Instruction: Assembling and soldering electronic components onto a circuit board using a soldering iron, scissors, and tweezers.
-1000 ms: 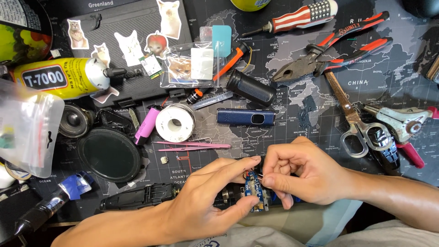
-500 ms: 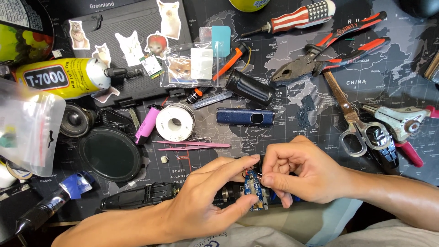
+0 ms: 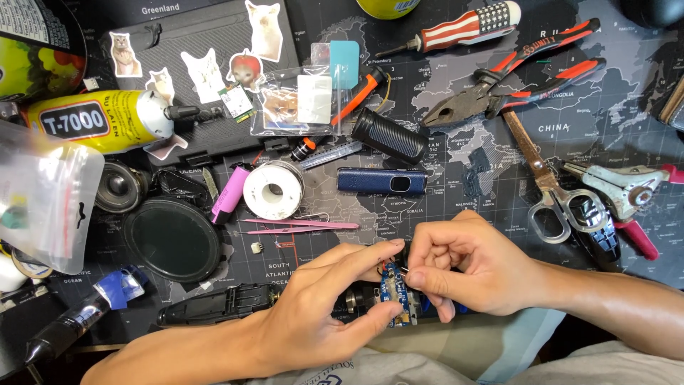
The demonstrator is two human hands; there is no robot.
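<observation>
My left hand pinches a small blue circuit board between thumb and forefinger near the front edge of the desk. My right hand is curled right beside it, fingertips closed on something thin at the board's top edge; what it grips is too small to tell. Both hands hover over a dark world-map mat. Pink tweezers lie just beyond the left hand, with a white solder spool and a dark blue rectangular device behind them.
Red-handled pliers, scissors and a striped screwdriver lie at the back right. A yellow glue tube, a black case with cat stickers, a round black lens and a plastic bag fill the left.
</observation>
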